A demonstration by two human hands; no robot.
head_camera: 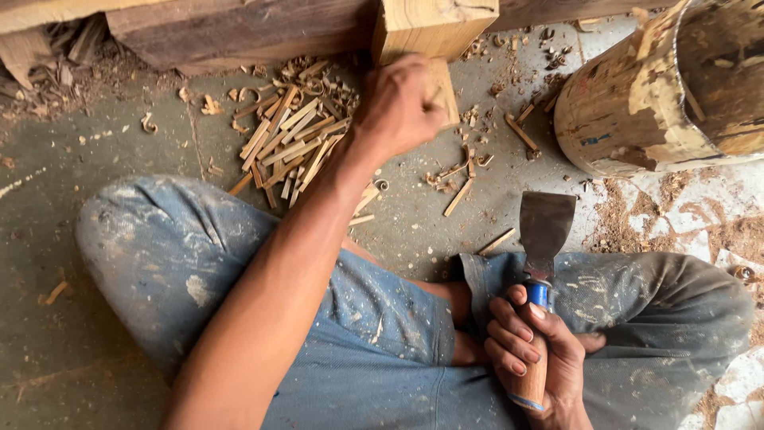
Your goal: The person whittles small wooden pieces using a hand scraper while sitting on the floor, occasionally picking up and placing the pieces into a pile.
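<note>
My left hand [398, 107] reaches forward and grips a small pale wooden piece [442, 87] held against a squared wooden block [434, 28] at the top. My right hand [533, 350] rests near my lap, closed around the wooden handle of a broad flat chisel [543, 231], whose dark metal blade points away from me, above my right knee. I sit cross-legged on the floor in dusty blue jeans [183, 255].
A pile of thin wooden strips and shavings [290, 139] lies on the grey floor left of my left hand. A thick bark-covered log [660, 95] stands at the upper right. Dark wooden beams [231, 32] run along the top. Sawdust covers the floor at the right.
</note>
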